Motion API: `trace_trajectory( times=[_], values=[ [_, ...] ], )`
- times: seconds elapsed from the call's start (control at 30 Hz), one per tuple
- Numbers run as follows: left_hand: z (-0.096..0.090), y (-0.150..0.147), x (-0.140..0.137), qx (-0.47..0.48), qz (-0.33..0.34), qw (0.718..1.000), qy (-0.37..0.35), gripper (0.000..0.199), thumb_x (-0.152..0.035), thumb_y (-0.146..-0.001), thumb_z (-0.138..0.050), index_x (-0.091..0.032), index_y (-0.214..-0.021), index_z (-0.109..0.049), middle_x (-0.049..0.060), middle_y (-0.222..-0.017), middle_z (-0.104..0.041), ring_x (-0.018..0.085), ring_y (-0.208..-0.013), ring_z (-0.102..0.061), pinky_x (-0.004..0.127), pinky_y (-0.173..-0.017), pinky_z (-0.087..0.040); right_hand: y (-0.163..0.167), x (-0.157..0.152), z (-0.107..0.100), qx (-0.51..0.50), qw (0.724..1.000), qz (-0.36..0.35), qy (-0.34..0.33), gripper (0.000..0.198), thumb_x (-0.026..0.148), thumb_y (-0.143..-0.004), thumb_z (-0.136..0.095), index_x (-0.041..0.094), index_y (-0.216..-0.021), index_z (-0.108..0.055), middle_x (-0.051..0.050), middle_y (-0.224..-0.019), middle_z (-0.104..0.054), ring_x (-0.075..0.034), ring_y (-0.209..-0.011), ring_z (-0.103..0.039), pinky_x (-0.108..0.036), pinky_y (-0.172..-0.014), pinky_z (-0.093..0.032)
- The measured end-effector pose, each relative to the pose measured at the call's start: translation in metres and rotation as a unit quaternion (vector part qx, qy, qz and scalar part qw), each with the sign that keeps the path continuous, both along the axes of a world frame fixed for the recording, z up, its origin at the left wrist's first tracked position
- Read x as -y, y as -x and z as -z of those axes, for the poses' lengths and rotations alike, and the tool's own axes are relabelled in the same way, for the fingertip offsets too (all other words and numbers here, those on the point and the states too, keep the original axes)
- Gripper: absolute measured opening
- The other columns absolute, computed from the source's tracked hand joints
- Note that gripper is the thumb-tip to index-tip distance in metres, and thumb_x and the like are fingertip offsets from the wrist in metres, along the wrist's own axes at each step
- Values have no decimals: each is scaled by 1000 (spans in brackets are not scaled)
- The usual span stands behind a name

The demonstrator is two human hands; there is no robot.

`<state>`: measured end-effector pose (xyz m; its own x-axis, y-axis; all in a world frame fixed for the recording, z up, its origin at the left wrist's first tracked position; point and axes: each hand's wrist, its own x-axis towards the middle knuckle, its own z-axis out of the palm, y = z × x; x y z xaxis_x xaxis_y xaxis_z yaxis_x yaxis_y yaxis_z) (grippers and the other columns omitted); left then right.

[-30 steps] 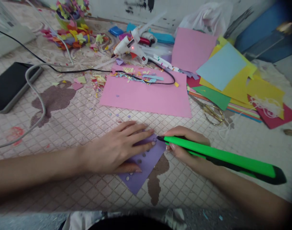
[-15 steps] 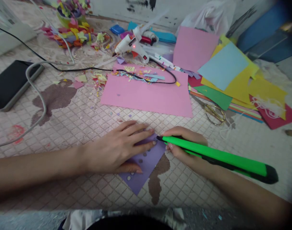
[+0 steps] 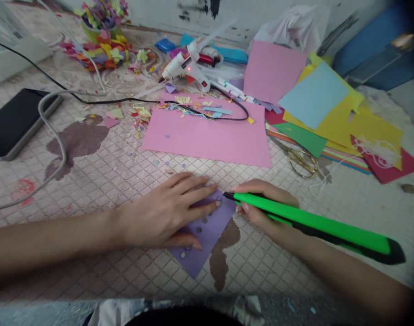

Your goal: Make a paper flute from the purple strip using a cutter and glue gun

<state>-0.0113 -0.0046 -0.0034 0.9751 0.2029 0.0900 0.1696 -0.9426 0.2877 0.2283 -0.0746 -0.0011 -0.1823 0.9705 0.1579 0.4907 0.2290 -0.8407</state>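
Note:
A purple sheet of paper with a row of small round marks or holes lies on the quilted tablecloth near the front edge. My left hand rests flat on it, fingers spread, covering its left part. In my right hand is a green and black utility knife, gripped near its front end, the handle pointing to the lower right. Its dark tip is at the sheet's upper right edge, beside a small drawn circle; whether it touches the paper I cannot tell.
Beyond the hands lies a pink sheet with paper scraps and a black cord. A glue gun with a red light stands behind it. Scissors and coloured papers are at right; a phone and grey cable at left.
The knife and my right hand have shifted slightly right, drawing the tip back from the small circle to the sheet's edge. My left hand stays in place.

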Motion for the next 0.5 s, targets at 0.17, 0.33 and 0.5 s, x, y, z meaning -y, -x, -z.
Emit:
trace_trajectory(
  times=[0.17,0.33,0.5],
  values=[
    [1,0,1,15,-2,1000,5,69,-60,-83,-47,-17,-137,-40,16,-142,-40,34,-131,-34,53,-108,-22,-1,0,1,15,1000,8,3,20,16,-80,-57,23,-97,-64,-2,-83,-67,-14,-69,-63,-26,-60,-52],
    [-1,1,1,-4,-1,1000,2,68,-59,-85,-45,-17,-138,-38,15,-143,-38,34,-131,-33,52,-109,-20,1,-1,4,21,1000,1,-8,21,15,-80,-57,24,-98,-64,-1,-87,-67,-13,-70,-63,-25,-61,-52],
    [0,0,1,-3,-2,1000,4,67,-57,-85,-47,-16,-138,-39,15,-143,-39,34,-131,-33,52,-109,-21,2,-1,4,30,999,6,-28,21,13,-79,-57,23,-96,-65,-1,-86,-68,-13,-70,-63,-25,-62,-52]
  ],
)
